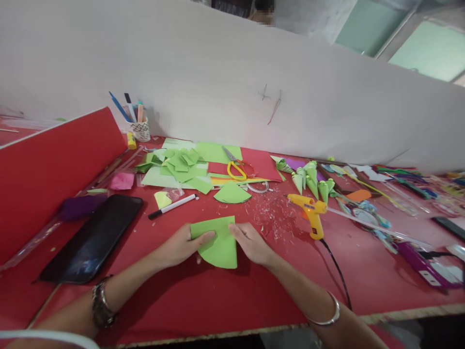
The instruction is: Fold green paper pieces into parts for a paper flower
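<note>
A green paper quarter-circle (220, 249) is held up between both hands over the red table. My left hand (187, 245) grips its left corner, thumb on top and the other fingers mostly hidden beneath. At the upper right edge, my right hand (250, 242) pinches the same paper between thumb and fingers. Just beyond it lie more green fan-shaped pieces (232, 193). Scissors with yellow and red handles (237, 170) rest on the paper sheets behind. To the right, a yellow glue gun (311, 215) lies on its side, and a capped marker (173, 206) is at the left.
A black phone (94, 240) lies at the left, near a red upright board (61, 169). Cut green squares (181, 165) are heaped at the back. Small green paper cones (308, 178) cluster beyond the glue gun. A pen cup (140, 130) stands by the wall; a purple device (425, 266) is far right.
</note>
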`<state>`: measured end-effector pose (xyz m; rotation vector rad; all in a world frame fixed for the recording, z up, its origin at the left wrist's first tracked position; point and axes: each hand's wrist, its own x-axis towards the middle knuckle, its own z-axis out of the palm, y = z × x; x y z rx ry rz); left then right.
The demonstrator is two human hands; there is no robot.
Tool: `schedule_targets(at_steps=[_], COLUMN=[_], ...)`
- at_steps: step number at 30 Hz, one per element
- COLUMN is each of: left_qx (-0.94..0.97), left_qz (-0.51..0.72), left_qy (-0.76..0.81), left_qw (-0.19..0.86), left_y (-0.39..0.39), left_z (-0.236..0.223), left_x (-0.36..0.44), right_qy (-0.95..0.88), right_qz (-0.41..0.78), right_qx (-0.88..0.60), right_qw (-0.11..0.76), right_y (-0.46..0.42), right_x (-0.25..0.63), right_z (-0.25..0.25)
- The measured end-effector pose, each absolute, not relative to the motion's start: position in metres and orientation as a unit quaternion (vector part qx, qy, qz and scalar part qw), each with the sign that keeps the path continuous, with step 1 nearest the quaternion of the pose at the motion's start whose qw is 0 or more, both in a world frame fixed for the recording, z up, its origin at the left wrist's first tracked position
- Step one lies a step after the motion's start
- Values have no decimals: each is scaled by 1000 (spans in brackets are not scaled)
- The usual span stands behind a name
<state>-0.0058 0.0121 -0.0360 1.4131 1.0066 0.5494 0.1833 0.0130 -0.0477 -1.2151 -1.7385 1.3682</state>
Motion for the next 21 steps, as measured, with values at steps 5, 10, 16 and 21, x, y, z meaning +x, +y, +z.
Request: schedule_targets(at_steps=[5, 10, 16, 21], left_qx=[583, 588, 611, 619], left_qz=[261, 265, 244, 234], left_qy=[420, 438, 450, 455], left_qw=[645, 627, 604, 596], left_y=[11, 6, 5, 8], left_z=[-39, -43, -41, -39], left_x=[-2, 3, 5, 2], right_qy=[-680, -665, -628, -648], right_qz=[475, 465, 529, 541], right_qx=[-457, -468, -452, -448], right_qw=[322, 351, 348, 294], right_y=[13, 12, 9, 10], right_x=[183, 182, 178, 180], right_z=[-47, -49, -45, -46])
